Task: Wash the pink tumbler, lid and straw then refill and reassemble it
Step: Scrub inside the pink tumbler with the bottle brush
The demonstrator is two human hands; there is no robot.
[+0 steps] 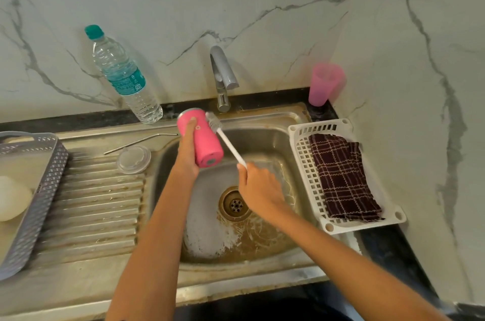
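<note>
Two hands worked over the sink (265, 136). The left hand (187, 152) had its fingers clamped round the pink tumbler (206, 139), held clear above the basin. The right hand (258, 189) had its fingers (242, 167) pinched on the near end of the brush (229, 142).

The tumbler's long axis ran obliquely. Its open mouth pointed away from the person and slightly up, beyond the left fingers and toward the faucet (223, 73). Its base pointed back, down and to the right.

The brush handle lay almost parallel to that axis, just to the right of the tumbler. Its bristle head (214, 123) sat far beyond the right fingers, up and to their left, outside the mouth and beside the rim. Contact with the rim could not be confirmed.

Judged from this, entry required the head to shift left over the rim and then travel along the tumbler's axis. The right hand was the one to move, with the left steadying.

The lid (133, 159) and straw (141, 140) lay well left of the left fingers, on the draining board.
</note>
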